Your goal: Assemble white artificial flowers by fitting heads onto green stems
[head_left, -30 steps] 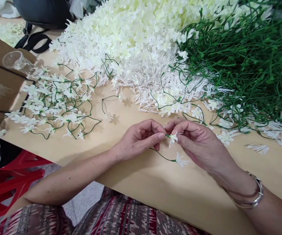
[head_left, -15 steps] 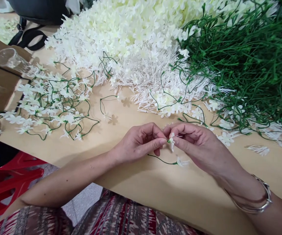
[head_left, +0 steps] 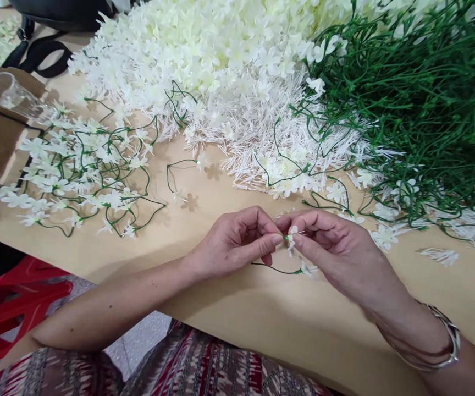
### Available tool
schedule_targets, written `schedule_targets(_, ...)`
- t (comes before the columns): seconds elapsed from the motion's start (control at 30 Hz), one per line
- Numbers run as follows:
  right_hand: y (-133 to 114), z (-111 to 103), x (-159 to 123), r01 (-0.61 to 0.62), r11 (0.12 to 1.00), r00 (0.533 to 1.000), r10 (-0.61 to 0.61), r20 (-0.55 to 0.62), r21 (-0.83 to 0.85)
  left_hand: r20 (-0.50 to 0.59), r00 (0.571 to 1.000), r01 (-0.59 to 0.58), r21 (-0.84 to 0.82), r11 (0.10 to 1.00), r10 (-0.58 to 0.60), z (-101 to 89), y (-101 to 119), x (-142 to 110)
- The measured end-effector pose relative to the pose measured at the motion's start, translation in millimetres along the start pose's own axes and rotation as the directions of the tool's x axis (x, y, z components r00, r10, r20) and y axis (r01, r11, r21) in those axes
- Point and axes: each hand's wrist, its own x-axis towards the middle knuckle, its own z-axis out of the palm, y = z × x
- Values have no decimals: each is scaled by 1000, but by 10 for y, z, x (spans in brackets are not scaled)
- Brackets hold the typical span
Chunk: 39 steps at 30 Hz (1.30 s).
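Your left hand [head_left: 235, 245] pinches a stem [head_left: 286, 238], your right hand [head_left: 342, 253] a flower [head_left: 291, 243]; sprigs [head_left: 35, 147] near the table's [head_left: 262, 319] left edge look done, heaped blossoms [head_left: 204, 49] and greenery [head_left: 427, 93] await.

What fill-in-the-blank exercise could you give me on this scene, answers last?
The small flower between the left hand and right hand has ____ petals.
A bracelet circles the person's ____ wrist.
The heap of stems at the far right is coloured ____.
The clear cup is to the ____ of the white flower heap.

Missing words: white; right; green; left.
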Motion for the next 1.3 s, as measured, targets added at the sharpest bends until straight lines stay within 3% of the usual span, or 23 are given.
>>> schedule_targets(0.5, 13, 55, 23, 38, 999, 999, -38, -14, 15, -31, 998, -57, 93, 994, 60, 16, -48, -32)
schedule_targets(0.73, -25, 18, 59, 38, 997, 998, -41, 45, 68, -33, 998, -48, 18, 999, 48, 11, -15, -7)
schedule_targets(1.0, -1, -45, 44, -41, 995, 999, 40, 14, 94, -37, 999, -30, -36, 999, 29, 0, -8, 5)
schedule_targets(1.3, 0, 14, 26, -28, 992, 1000, 29, -9, 119, -28, 998, -60, -21, 998, 60, 22, -23, 11)
